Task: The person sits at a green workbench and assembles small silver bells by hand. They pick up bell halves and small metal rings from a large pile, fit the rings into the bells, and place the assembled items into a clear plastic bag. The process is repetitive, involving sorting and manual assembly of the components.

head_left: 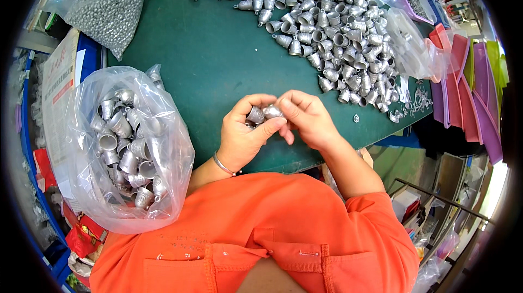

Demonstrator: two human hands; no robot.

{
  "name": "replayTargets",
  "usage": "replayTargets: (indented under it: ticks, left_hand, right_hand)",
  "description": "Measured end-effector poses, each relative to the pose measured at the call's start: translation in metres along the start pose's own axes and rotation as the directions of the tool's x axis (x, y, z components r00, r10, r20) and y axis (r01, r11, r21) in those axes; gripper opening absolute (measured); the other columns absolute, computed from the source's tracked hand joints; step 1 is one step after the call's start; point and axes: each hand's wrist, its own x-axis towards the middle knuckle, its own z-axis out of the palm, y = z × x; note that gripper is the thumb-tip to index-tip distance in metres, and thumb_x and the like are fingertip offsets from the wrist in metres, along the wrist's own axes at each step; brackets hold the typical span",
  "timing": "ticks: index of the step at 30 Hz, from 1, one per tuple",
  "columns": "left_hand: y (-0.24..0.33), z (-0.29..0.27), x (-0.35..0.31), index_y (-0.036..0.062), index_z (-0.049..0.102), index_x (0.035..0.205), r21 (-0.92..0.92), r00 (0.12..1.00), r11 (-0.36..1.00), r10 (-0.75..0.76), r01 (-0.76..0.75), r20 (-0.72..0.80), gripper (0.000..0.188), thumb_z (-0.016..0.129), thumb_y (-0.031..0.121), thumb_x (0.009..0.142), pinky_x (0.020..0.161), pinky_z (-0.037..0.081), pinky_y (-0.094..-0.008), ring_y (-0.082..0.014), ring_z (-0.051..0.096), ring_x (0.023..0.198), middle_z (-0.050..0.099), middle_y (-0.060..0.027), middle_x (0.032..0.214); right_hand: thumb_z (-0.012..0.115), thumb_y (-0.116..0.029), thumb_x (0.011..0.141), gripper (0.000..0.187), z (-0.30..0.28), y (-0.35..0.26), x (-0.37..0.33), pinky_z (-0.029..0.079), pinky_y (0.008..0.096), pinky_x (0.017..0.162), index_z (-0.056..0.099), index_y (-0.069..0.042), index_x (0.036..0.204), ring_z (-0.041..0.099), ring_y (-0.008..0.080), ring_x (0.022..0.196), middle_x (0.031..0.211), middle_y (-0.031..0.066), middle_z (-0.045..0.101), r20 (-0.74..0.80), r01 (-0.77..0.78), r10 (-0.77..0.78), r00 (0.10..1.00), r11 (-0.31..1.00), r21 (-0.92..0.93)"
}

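Over the near edge of the green table, my two hands meet. My left hand, with a bangle at the wrist, is curled around several small silver metal bells. One silver bell sits between both hands, with my left thumb against its lower side. The thumb and bent fingers of my right hand close on that same bell; its fingertips are partly hidden. Beyond my hands spreads a large heap of similar bells. To the left, a clear plastic bag stands open with more bells inside.
At the far left, a clear bag of small silver beads rests on the table. Small metal pieces lie by the right edge, near a teardrop-shaped loop. Clear bags and coloured plastic bins line the right side.
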Motion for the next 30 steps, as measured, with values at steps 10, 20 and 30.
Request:
replayTargets:
  ticks: [10,20,30]
  left_hand:
    - [0.005,-0.002,0.004,0.0049,0.053,0.094,-0.414,0.987,0.896,-0.158,0.16,0.039,0.014,0.056,0.003,0.08,0.042,0.045,-0.0216,-0.0186,0.062,0.078,0.054,-0.0102,0.098]
    - [-0.004,-0.004,0.003,0.0061,0.052,0.089,-0.39,0.996,0.916,-0.084,0.092,0.037,0.011,0.06,0.005,0.082,0.04,0.044,-0.0213,-0.0167,0.06,0.073,0.054,-0.0079,0.093]
    - [0.003,0.0,0.001,0.0047,0.056,0.095,-0.072,0.998,0.997,0.0,-0.005,-0.068,0.016,0.063,0.003,0.081,0.041,0.044,-0.0196,-0.0107,0.059,0.069,0.055,-0.0054,0.091]
  right_hand:
    - [0.066,-0.015,0.073,0.015,-0.033,-0.024,0.066,0.041,0.0396,0.064,0.061,-0.007,0.084,0.055,0.0268,0.077,0.078,0.0082,0.058,0.127,0.011,-0.835,0.535,-0.144,-0.99]
    - [0.068,-0.004,0.069,0.034,-0.027,-0.012,0.043,0.043,0.0363,0.071,0.056,-0.007,0.101,0.056,0.0215,0.083,0.093,0.0065,0.058,0.068,0.304,-0.739,0.67,0.19,-0.934]
    - [0.048,-0.024,0.093,0.025,-0.017,0.002,0.015,0.05,0.028,0.057,0.051,-0.001,0.104,0.06,0.0168,0.071,0.085,0.0087,0.059,0.058,0.106,-0.153,0.987,0.869,0.484]
